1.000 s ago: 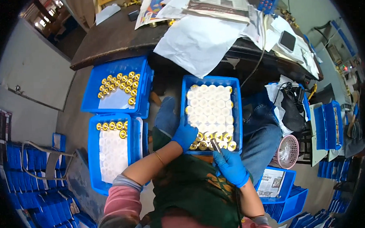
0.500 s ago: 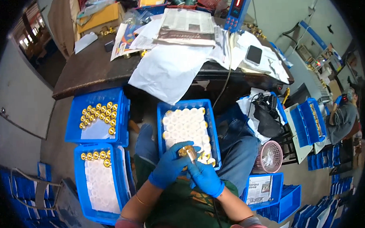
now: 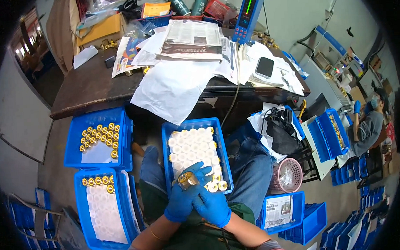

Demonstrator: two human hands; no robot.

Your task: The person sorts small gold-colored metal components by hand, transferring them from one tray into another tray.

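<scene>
Grasps a brass fitting (image 3: 187,181) in the left hand (image 3: 184,203) above a blue tray (image 3: 225,155), with the right hand (image 3: 214,207) alongside in a hold too hidden to tell. Gets green instead of earlier red on a blue display (image 3: 248,18), suggesting a changed reading. Blocks some white-topped pieces (image 3: 190,145) from view, facing a sheet (image 3: 170,88) drooping off the tabletop (image 3: 86,91).

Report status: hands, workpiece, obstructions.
Left hand holding brass fitting. Right hand close by, grip unclear. Hands partly hide blue tray; no obstruction seen.
</scene>
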